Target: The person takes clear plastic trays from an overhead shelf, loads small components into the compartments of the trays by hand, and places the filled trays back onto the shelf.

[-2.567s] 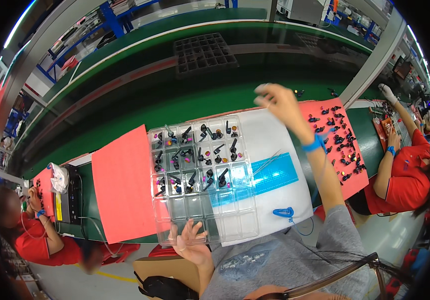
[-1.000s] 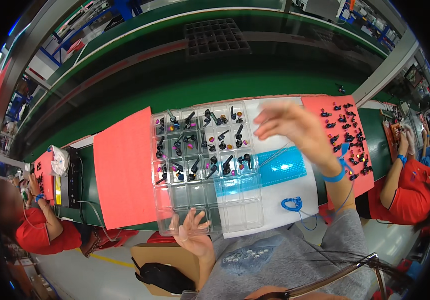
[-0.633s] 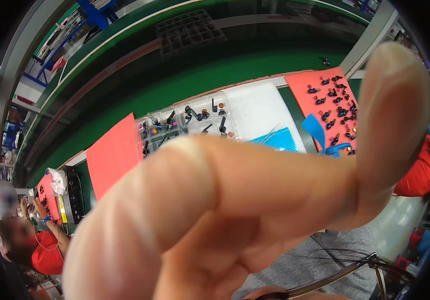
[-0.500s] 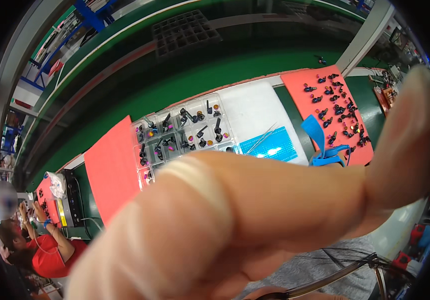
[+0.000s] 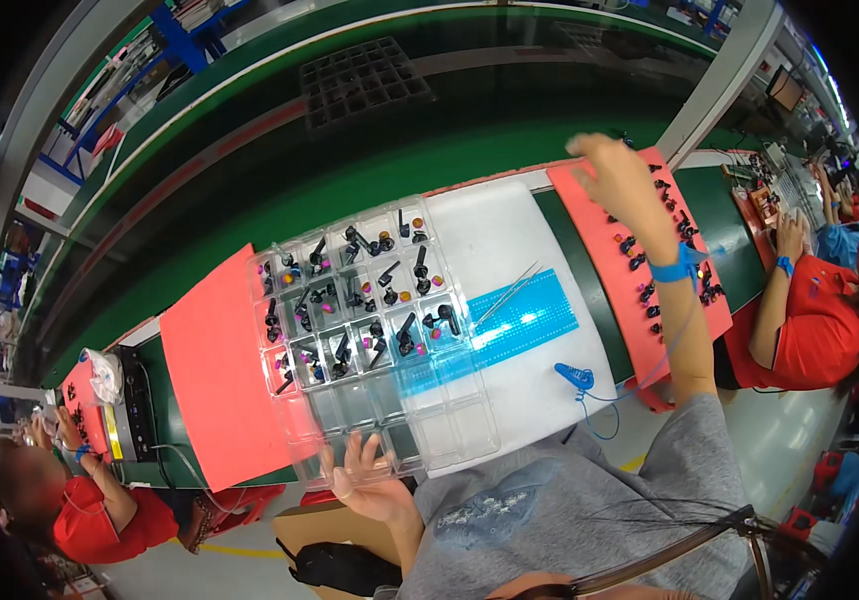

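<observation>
A clear plastic compartment tray (image 5: 466, 432) lies in front of me. Its far rows hold small black stemmed parts (image 5: 407, 335), like earbuds, with purple and orange round pieces; the near rows hold none. My left hand (image 5: 372, 488) is at the tray's near edge, fingers spread and tips against the clear plastic. My right hand (image 5: 622, 182), wearing a blue wrist strap (image 5: 678, 265), is raised over the right red mat (image 5: 582, 200), where more black parts (image 5: 685, 225) are scattered. Blur hides whether its fingers hold anything.
Tweezers (image 5: 512, 290) rest on a blue perforated mat (image 5: 540, 318) on white foam (image 5: 510, 220). A blue clip (image 5: 575, 376) with a cord lies at its near right. Another red mat (image 5: 215, 370) is left of the tray. Co-workers in red sit left (image 5: 100, 515) and right (image 5: 815, 325).
A large hand close to the camera, which hid the tray's near part, has gone from there. My left hand now shows at the tray's near edge, my right hand over the right mat.
</observation>
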`<state>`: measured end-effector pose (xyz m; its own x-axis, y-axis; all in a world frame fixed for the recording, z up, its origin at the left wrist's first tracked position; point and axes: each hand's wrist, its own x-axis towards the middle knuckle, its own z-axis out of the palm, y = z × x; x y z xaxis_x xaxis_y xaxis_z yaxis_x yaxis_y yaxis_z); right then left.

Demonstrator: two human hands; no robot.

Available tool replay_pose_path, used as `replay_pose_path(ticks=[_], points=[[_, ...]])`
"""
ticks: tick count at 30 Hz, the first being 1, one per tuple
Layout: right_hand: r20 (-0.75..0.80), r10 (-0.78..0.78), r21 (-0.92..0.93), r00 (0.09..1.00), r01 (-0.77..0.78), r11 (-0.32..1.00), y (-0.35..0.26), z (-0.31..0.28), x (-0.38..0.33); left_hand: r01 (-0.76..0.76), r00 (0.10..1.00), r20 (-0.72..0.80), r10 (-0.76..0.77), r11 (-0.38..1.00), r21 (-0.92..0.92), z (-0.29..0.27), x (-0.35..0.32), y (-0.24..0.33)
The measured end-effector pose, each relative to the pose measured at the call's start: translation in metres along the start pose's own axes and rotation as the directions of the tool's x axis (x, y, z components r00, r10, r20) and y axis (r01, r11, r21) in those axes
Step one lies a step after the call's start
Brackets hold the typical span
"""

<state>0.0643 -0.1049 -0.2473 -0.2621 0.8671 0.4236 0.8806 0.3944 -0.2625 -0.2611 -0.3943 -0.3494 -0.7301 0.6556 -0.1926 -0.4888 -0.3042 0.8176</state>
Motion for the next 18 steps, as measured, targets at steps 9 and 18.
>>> replay_pose_path(ticks=[9,18], points=[[0.106,0.1,-0.433,0.989,-0.045,0.9,0.07,0.085,-0.025,0.072,0.997,0.027,-0.072,0.997,-0.03,0.016,0.003,-0.003],[0.167,0.016,-0.351,0.986,0.044,0.935,0.066,0.068,-0.023,0.088,0.994,0.063,-0.088,0.996,-0.003,0.021,0.006,-0.005]])
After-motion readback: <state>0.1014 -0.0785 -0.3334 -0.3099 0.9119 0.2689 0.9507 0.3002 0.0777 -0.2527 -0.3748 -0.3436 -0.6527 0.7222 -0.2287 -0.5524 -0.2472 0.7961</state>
